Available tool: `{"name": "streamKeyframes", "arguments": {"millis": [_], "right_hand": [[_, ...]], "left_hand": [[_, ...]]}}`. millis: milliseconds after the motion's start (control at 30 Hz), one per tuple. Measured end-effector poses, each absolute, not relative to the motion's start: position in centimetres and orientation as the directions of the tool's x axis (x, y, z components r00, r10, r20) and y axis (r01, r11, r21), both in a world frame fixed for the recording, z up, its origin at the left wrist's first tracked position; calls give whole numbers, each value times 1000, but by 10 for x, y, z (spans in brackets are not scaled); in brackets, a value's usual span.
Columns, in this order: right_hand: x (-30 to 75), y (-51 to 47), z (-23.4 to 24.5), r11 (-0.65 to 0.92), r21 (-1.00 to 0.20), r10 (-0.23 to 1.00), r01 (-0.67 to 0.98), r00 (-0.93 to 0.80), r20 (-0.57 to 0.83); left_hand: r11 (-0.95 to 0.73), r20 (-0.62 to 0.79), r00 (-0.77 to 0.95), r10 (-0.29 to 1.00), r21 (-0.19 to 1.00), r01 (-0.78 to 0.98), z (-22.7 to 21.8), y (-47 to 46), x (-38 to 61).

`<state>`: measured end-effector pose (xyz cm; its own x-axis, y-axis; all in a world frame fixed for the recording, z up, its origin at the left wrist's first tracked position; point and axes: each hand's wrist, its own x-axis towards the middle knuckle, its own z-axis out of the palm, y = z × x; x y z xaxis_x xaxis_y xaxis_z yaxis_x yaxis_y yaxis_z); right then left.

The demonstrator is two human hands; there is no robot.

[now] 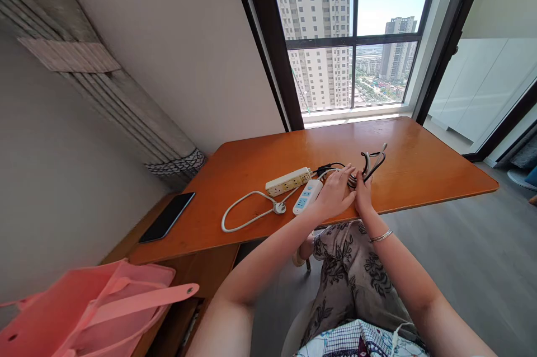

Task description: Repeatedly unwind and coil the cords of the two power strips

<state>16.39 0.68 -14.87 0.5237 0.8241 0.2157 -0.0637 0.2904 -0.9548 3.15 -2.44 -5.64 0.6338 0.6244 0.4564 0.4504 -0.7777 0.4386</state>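
A bundle of black and white power cords (371, 165) stands in loops above the wooden table, near its front edge. My right hand (363, 196) is closed around the lower part of the bundle. My left hand (334, 193) meets it from the left, its fingers over the cords and its thumb below; part of its hold is hidden. Just left of that hand lies a white power strip (307, 197) with blue socket faces. Behind it is a longer, yellowed power strip (288, 181). A white cord with a plug (279, 208) loops on the table farther left.
The orange-brown table (436, 164) reaches to the window (354, 74). A dark tablet-like device (168, 217) lies at its left end. A pink bag (92, 306) with a strap sits lower left. My legs (352, 278) are below the front edge.
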Motion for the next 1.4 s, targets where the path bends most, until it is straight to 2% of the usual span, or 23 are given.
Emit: {"name": "streamKeyframes", "arguments": {"millis": [100,200,333,467,600,867,1033,1200,1300,1400], "right_hand": [[170,7,-146,280,-904,791,-323,611,27],[176,6,-142,332,-817,781,-471,623,-41],[182,7,-137,356,-732,791,-581,604,-94],[200,19,-129,238,-690,834,-684,508,-215],[230,27,-123,126,-777,872,-617,442,-210],[263,5,-125,169,-877,846,-450,523,-105],[258,1,-125,171,-962,818,-212,575,18],[255,-3,-123,162,-964,812,-212,584,8],[254,-6,-121,181,-967,804,-180,593,40],[253,-9,-121,200,-959,816,-199,576,51]], "left_hand": [[-686,379,586,716,224,693,-66,-18,7],[-586,320,535,782,88,805,-79,-4,-17],[-570,302,537,788,24,822,-93,13,-35],[-596,324,561,762,12,803,-101,22,-40],[-588,324,549,770,29,808,-101,27,-41],[-585,390,500,773,133,800,-91,40,-41],[-557,435,431,791,221,800,-83,49,-37],[-537,478,394,785,206,818,-60,55,-41],[-508,414,405,815,176,843,-44,59,-43],[-504,383,407,829,197,841,-38,59,-42]]}}
